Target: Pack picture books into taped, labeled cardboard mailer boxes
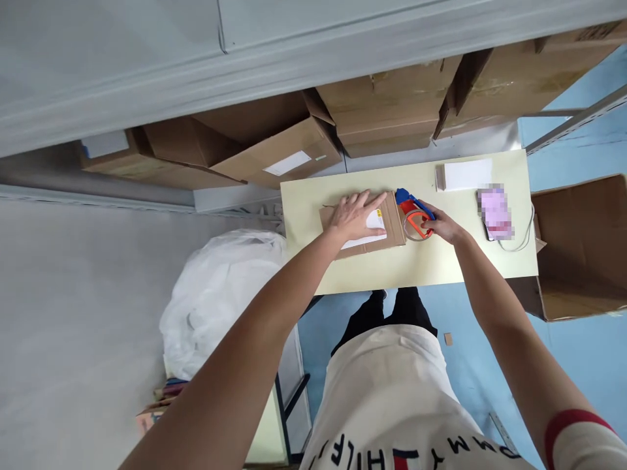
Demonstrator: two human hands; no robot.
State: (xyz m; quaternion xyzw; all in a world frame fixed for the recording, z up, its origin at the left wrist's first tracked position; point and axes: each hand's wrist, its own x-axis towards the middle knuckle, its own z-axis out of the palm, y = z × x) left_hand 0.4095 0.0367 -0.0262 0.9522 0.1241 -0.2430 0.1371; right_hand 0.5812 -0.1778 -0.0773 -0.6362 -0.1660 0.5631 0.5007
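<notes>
Left hand (353,215): lay flat, grip released, on small brown cardboard box (394,225).
Right hand (441,226): grip clenched round red-and-blue tape dispenser (414,212), touching box's right end.
Worktop (392,267): pale yellow.

1. Small brown cardboard box (365,225), flat and closed, lies a little right of the frame's centre on the pale yellow tabletop. A white label shows on its top, and the left hand (353,214) presses flat over it.
2. Tape dispenser (415,212), blue body, red-orange frame, clear roll, sits just right of the box, touching its right end, with the right hand (438,225) gripping it from the right.
</notes>
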